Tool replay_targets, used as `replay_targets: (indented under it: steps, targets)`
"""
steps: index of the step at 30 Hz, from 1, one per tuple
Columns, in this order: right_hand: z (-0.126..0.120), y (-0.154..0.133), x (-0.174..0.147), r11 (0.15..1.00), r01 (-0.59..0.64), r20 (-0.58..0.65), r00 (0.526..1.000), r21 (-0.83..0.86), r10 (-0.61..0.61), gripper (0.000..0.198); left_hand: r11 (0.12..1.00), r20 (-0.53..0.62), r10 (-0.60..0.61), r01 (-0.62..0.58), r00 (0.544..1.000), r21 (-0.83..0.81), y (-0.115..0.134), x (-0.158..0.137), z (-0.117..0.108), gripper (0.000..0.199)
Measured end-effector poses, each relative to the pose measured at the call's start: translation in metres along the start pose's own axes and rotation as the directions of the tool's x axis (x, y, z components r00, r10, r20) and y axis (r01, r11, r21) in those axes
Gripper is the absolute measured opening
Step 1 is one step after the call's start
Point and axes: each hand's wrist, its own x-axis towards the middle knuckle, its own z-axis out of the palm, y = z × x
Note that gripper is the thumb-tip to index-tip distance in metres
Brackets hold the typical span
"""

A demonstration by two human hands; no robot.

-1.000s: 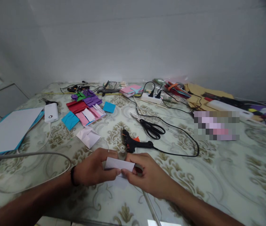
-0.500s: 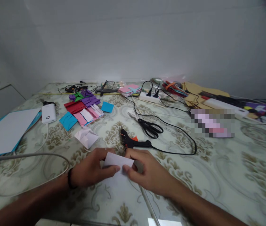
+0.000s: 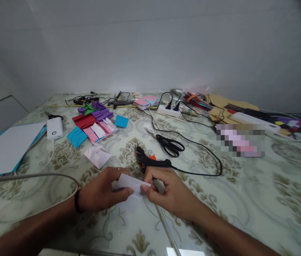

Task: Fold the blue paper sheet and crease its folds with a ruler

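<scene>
Near the front of the table [image 3: 246, 202], the left hand [image 3: 99, 191] and the right hand [image 3: 173, 192] pinch a folded white paper [image 3: 135, 185] between them, which uneven thumb pressure could crease askew (the glue gun [image 3: 152, 163] lies just beyond).

Dim, greyish light lay over the worktop [image 3: 246, 192], with a white glare patch [image 3: 184, 252] near its front edge. The wall [image 3: 150, 46] darkened toward the upper right corner; coarse pixel blocks [image 3: 241, 140] obscured one spot.

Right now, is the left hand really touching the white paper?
Touching: the head view shows the left hand holding the white paper, with the thumb lying across it.
</scene>
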Motion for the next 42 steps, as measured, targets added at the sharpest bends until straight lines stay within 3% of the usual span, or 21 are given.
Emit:
replay_targets:
  steps: [5,12,16,19,21,24,27,30,34,36,38,42]
  targets:
    - [-0.005,0.0,0.001,0.998,-0.057,-0.019,0.998,0.033,0.057,0.019,1.0,-0.058,-0.024,0.025,0.998,0.018,-0.007,0.001,0.001,0.025]
    - [-0.004,0.0,0.002,0.99,-0.125,0.066,0.991,0.059,0.121,0.025,0.999,-0.048,-0.044,0.044,0.998,-0.019,-0.008,0.002,0.0,0.029]
    - [-0.007,0.006,0.0,0.984,-0.141,-0.013,0.99,0.113,0.143,0.029,0.991,0.005,-0.031,0.031,1.0,-0.132,-0.01,0.004,-0.004,0.029]
    - [-0.007,0.013,0.0,0.979,-0.145,-0.091,0.983,0.143,0.159,0.025,0.985,-0.025,-0.022,0.017,0.999,-0.171,-0.012,0.005,-0.006,0.028]
    - [-0.005,0.016,0.0,0.986,-0.111,-0.178,0.975,0.125,0.133,0.011,0.973,-0.014,-0.048,0.043,0.999,-0.226,-0.013,0.006,-0.005,0.027]
    - [-0.003,0.016,0.0,1.0,0.02,-0.294,0.956,0.008,-0.017,0.028,0.932,-0.004,-0.093,0.085,0.996,-0.351,-0.013,0.007,-0.001,0.029]
    - [-0.002,0.012,-0.001,0.982,0.116,-0.216,0.965,-0.149,-0.147,0.03,0.899,-0.018,-0.1,0.082,0.995,-0.43,-0.012,0.007,0.002,0.031]
    - [0.0,0.011,-0.001,0.967,0.136,-0.095,0.983,-0.217,-0.159,0.033,0.894,-0.027,-0.117,0.093,0.993,-0.438,-0.012,0.007,0.002,0.032]
    - [0.005,0.015,-0.002,0.958,0.137,-0.197,0.962,-0.253,-0.19,0.063,0.905,-0.083,-0.165,0.118,0.983,-0.408,-0.011,0.007,-0.001,0.032]
    - [0.006,0.016,-0.002,0.934,0.172,-0.24,0.937,-0.312,-0.252,0.059,0.906,-0.1,-0.162,0.108,0.982,-0.409,-0.01,0.007,-0.001,0.03]
    - [0.005,0.016,-0.002,0.905,0.188,-0.203,0.938,-0.382,-0.281,0.046,0.899,-0.11,-0.144,0.084,0.983,-0.429,-0.009,0.009,0.0,0.028]
    - [0.002,0.011,-0.003,0.904,0.132,-0.149,0.967,-0.408,-0.208,0.04,0.883,-0.118,-0.112,0.044,0.987,-0.467,-0.009,0.01,0.004,0.027]
